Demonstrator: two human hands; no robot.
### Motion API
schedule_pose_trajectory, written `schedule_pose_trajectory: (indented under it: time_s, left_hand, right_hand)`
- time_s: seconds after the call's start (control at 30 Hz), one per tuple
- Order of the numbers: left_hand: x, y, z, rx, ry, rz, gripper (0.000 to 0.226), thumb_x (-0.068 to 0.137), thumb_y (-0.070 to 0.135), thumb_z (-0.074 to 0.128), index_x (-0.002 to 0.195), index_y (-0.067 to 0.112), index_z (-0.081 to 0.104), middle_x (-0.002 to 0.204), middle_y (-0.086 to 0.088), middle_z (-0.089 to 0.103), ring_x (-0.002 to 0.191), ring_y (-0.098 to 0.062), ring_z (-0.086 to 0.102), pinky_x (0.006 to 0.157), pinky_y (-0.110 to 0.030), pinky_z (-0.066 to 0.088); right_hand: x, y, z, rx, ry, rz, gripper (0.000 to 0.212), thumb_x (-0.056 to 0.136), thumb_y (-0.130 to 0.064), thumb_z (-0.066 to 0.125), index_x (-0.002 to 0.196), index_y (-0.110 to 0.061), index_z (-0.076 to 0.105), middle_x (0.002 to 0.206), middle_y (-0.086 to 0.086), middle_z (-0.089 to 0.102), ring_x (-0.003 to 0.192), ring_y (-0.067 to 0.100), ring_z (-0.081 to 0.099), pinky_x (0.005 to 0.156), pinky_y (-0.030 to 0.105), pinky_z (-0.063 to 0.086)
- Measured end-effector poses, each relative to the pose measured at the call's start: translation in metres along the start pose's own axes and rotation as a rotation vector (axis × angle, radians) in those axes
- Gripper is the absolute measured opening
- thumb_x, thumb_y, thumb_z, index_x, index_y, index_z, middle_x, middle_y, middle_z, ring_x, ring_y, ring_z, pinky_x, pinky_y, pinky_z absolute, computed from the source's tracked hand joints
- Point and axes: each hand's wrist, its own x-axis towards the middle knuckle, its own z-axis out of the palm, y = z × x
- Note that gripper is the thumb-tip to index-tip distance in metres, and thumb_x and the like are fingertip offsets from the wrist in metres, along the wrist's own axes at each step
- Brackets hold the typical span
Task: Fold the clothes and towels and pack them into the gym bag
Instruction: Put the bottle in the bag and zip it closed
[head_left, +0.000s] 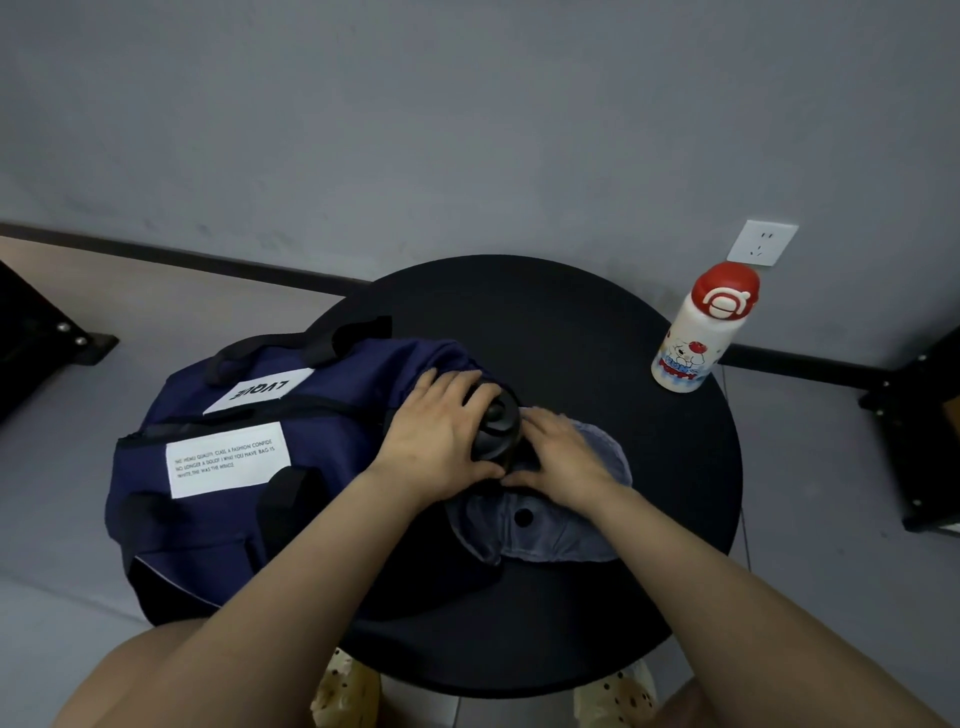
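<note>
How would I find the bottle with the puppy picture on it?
Look at the round black table by the grey wall. At its far right edge, just below the white wall socket, stands a white bottle, upright and alone. Its red cap and cartoon puppy set it apart from the plain black bottle between the two hands in the middle.

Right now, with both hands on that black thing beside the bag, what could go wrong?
1. The black round object sits on the grey cloth; pulling the cloth could topple it.
2. The navy gym bag overhangs the round table; pushing it might tip it off.
3. The white bottle stands near the table's edge.
</note>
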Motion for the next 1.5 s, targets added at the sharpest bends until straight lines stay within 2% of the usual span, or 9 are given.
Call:
schedule_pose_trajectory:
  time_s: [0.07, 0.2, 0.4, 0.57, 0.63, 0.7, 0.87, 1.07, 1.5]
  left_hand:
    - [-0.002, 0.009, 0.000, 0.120, 0.044, 0.043, 0.088, 0.084, 0.049, 0.061, 0.150, 0.023, 0.010, 0.158, -0.004, 0.006, 0.146, -0.020, 0.003, 0.115, -0.036, -0.014]
    - [-0.004, 0.037, 0.011, 0.537, 0.000, 0.340, 0.070, 0.096, 0.023, 0.042, 0.150, 0.008, -0.001, 0.157, -0.016, -0.011, 0.143, -0.033, -0.018, 0.099, -0.045, -0.033]
    - [0.006, 0.062, 0.057, 1.019, -0.227, 0.443, 0.064, 0.102, 0.030, 0.022, 0.146, -0.006, -0.007, 0.156, -0.022, -0.008, 0.144, -0.035, -0.009, 0.112, -0.047, -0.012]
    - [0.014, 0.064, 0.079, 1.273, -0.319, 0.452, 0.066, 0.101, 0.039, 0.030, 0.148, -0.002, 0.009, 0.156, -0.020, 0.011, 0.144, -0.039, 0.005, 0.109, -0.056, -0.011]
    - [0.016, 0.065, 0.086, 1.315, -0.363, 0.459, 0.067, 0.100, 0.041, 0.033, 0.149, 0.000, 0.012, 0.155, -0.021, 0.014, 0.143, -0.041, 0.008, 0.109, -0.060, -0.007]
    - [0.019, 0.064, 0.090, 1.333, -0.366, 0.464, 0.067, 0.100, 0.041, 0.033, 0.148, -0.001, 0.013, 0.155, -0.022, 0.016, 0.142, -0.043, 0.010, 0.110, -0.061, -0.002]
    - [0.025, 0.061, 0.093, 1.319, -0.339, 0.464, 0.063, 0.101, 0.035, 0.034, 0.147, -0.005, 0.014, 0.152, -0.026, 0.019, 0.140, -0.046, 0.016, 0.112, -0.059, 0.008]
    - [0.025, 0.054, 0.092, 1.287, -0.344, 0.493, 0.057, 0.102, 0.032, 0.034, 0.147, 0.000, 0.021, 0.152, -0.023, 0.022, 0.140, -0.043, 0.019, 0.113, -0.057, 0.007]
    - [0.018, 0.034, 0.082, 1.156, -0.349, 0.521, 0.056, 0.102, 0.023, 0.033, 0.148, -0.001, 0.012, 0.156, -0.019, 0.016, 0.144, -0.036, 0.009, 0.106, -0.053, -0.017]
  right_hand:
    - [0.002, 0.009, -0.008, -0.136, 0.010, 0.113, 0.090, 0.082, -0.053, 0.064, 0.151, -0.022, 0.017, 0.159, -0.001, 0.013, 0.147, 0.019, 0.005, 0.118, 0.039, 0.000]
    - [-0.009, 0.025, -0.019, -0.087, 0.016, 0.339, 0.088, 0.086, -0.053, 0.059, 0.152, -0.021, 0.012, 0.160, 0.002, 0.008, 0.147, 0.020, 0.003, 0.119, 0.042, 0.005]
    - [-0.034, 0.050, -0.027, 0.309, 0.091, 0.669, 0.085, 0.086, -0.039, 0.067, 0.150, -0.012, 0.018, 0.148, 0.015, 0.034, 0.134, 0.030, 0.037, 0.104, 0.038, 0.037]
    - [-0.043, 0.060, -0.030, 0.435, 0.040, 0.786, 0.075, 0.083, -0.038, 0.071, 0.141, -0.005, 0.038, 0.133, 0.013, 0.052, 0.122, 0.028, 0.051, 0.098, 0.036, 0.044]
    - [-0.044, 0.060, -0.029, 0.481, 0.044, 0.763, 0.048, 0.081, -0.035, 0.074, 0.116, -0.006, 0.058, 0.118, 0.011, 0.061, 0.103, 0.023, 0.059, 0.083, 0.033, 0.049]
    - [-0.045, 0.059, -0.029, 0.523, 0.077, 0.725, 0.031, 0.079, -0.029, 0.076, 0.096, -0.013, 0.057, 0.103, 0.006, 0.061, 0.088, 0.017, 0.058, 0.068, 0.027, 0.045]
    - [-0.050, 0.059, -0.033, 0.438, 0.206, 0.661, 0.016, 0.084, -0.010, 0.068, 0.089, -0.011, 0.052, 0.077, 0.003, 0.055, 0.071, 0.016, 0.054, 0.063, 0.029, 0.047]
    - [-0.053, 0.066, -0.037, 0.381, 0.206, 0.679, 0.029, 0.084, -0.004, 0.066, 0.068, -0.014, 0.045, 0.069, 0.001, 0.051, 0.065, 0.015, 0.049, 0.058, 0.025, 0.042]
    - [-0.058, 0.069, -0.035, 0.226, 0.083, 0.659, 0.030, 0.087, -0.008, 0.062, 0.070, -0.017, 0.039, 0.082, 0.006, 0.053, 0.069, 0.017, 0.049, 0.063, 0.028, 0.043]
